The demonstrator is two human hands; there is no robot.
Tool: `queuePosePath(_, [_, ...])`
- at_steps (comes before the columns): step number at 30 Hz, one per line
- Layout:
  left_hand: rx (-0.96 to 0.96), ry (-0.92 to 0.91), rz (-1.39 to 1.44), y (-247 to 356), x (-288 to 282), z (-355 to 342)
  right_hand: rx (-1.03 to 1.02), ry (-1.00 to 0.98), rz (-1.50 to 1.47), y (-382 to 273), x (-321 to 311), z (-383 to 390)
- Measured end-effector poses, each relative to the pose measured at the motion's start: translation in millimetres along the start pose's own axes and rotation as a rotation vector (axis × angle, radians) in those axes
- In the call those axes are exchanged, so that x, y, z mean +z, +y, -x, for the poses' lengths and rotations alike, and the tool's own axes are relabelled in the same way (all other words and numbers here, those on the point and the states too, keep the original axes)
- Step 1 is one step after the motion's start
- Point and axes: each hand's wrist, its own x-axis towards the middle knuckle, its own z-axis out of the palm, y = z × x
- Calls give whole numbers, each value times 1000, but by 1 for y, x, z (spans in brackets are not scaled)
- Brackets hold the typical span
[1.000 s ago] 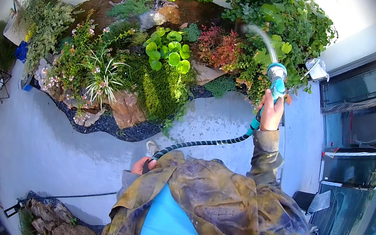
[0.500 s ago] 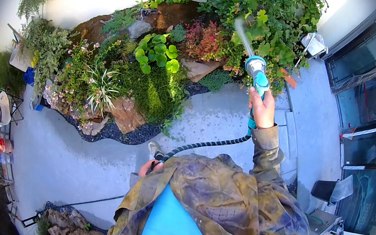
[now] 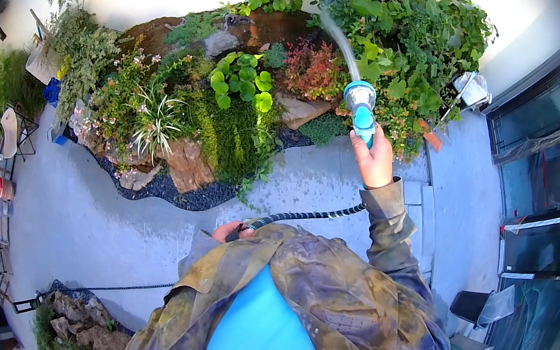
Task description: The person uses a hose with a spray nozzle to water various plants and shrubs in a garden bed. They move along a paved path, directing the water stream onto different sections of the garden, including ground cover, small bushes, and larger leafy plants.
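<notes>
My right hand (image 3: 375,161) is closed round the handle of a teal and silver hose nozzle (image 3: 359,107), held out over the paving. A white jet of water (image 3: 341,38) leaves its head, arching up and leftward into the planted bed in front of the leafy green vine (image 3: 402,42). From behind my right wrist a black hose (image 3: 317,214) with pale flecks runs back to my waist. There my left hand (image 3: 228,231) is wrapped round it, partly hidden by my jacket.
Rocks (image 3: 188,166), flowers and round-leaved plants (image 3: 241,82) fill the bed, edged with dark gravel (image 3: 201,198). More hose (image 3: 128,288) trails along the concrete at lower left, past a smaller rock bed (image 3: 77,322). Glass doors (image 3: 543,241) and a black bin (image 3: 469,305) stand at right.
My right hand and the nozzle have moved left, and the jet now bends further left across the bed. My left hand keeps its hold on the hose.
</notes>
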Motion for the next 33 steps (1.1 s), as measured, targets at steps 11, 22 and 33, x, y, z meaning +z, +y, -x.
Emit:
queuePosePath(11, [-20, -41, 177, -10, -88, -18, 85, -55, 7, -36, 71, -26])
queuePosePath(22, [-43, -124, 143, -6, -157, -39, 19, 161, 142, -41, 130, -34])
queuePosePath(33, [70, -101, 87, 15, -171, -45, 154, 87, -90, -46, 132, -64])
